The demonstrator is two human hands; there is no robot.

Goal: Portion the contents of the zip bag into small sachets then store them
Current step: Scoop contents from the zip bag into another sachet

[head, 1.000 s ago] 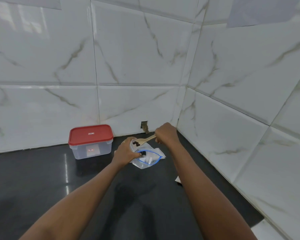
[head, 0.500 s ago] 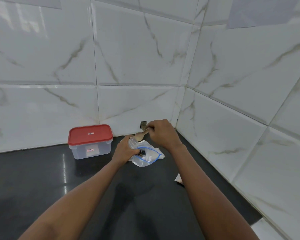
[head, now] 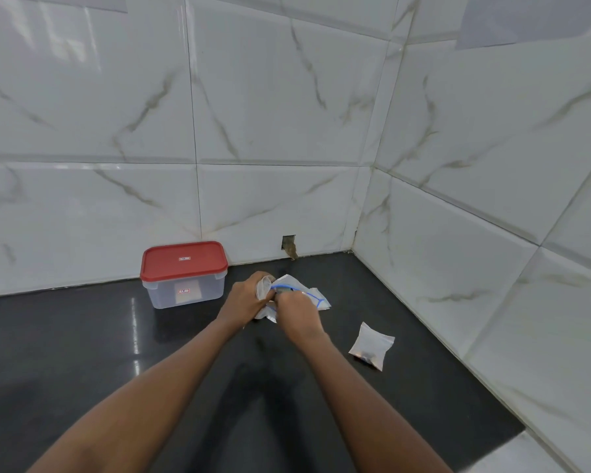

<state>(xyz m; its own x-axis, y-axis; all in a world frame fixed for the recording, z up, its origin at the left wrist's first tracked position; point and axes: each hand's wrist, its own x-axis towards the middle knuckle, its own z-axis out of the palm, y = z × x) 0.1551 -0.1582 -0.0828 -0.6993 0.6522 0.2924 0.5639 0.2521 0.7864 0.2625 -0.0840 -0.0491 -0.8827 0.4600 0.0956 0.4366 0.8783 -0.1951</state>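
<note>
Zip bag [head: 304, 287] flat, long axis left-right

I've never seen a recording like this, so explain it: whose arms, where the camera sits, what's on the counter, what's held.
No machine here: a person wears one camera on the head, looking down at their own bare arms. On the black counter sit a clear container with a red lid and, to the right, one filled sachet. The left hand grips a small clear sachet; the right hand is at the zip bag, fingers curled, but what they hold is hidden.
</note>
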